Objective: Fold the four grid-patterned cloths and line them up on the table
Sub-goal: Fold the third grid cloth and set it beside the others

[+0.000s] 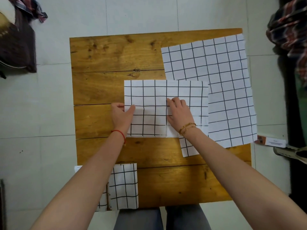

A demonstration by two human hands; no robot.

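Observation:
A white cloth with a black grid, folded once, lies in the middle of the wooden table. My left hand pinches its left edge between thumb and fingers. My right hand rests flat on the cloth, fingertips at a vertical fold edge near its middle. An unfolded grid cloth is spread at the table's right, partly under the middle cloth. Two small folded grid cloths sit at the near left corner: one plainly seen, the other mostly hidden by my left forearm.
The table stands on a pale tiled floor. Dark and plaid clothes hang at the right, more dark fabric at the upper left. A small box and a shoe lie beyond the table's right edge.

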